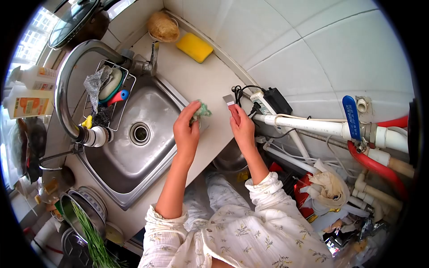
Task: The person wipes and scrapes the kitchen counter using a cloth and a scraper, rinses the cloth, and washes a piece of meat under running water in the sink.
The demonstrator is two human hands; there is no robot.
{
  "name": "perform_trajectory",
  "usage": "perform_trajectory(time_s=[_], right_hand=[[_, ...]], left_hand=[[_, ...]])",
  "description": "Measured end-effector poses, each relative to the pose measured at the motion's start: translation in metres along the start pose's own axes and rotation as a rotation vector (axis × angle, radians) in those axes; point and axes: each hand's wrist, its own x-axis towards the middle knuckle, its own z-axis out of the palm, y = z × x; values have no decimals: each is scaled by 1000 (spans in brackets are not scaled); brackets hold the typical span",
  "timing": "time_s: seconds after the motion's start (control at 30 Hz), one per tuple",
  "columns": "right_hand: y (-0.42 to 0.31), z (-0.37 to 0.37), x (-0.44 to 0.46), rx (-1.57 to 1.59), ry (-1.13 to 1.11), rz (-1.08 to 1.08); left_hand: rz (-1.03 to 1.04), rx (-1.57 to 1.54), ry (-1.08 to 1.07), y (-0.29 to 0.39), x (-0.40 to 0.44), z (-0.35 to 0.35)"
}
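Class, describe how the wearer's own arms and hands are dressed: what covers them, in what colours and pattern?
The left hand and right hand are bare, with no gloves or watch showing. The left sleeve and right sleeve are white, loose and wrinkled, bunched near the elbows, with small printed sprigs. The forearms below are uncovered.

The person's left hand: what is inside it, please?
The left hand holds a crumpled greenish piece, whose outer part is visible. The part within the grip is covered, so its full shape cannot be seen.
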Motion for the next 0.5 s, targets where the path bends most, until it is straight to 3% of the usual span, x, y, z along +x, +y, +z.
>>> perform_trajectory(time_s=[0.2,0.5], right_hand=[[-16,3,24,-476,-128,-41],[-24,5,47,-590,-171,-2]], left_hand=[[-51,-48,-99,0,-56,-27],[-79,-67,-109,4,-68,-62]])
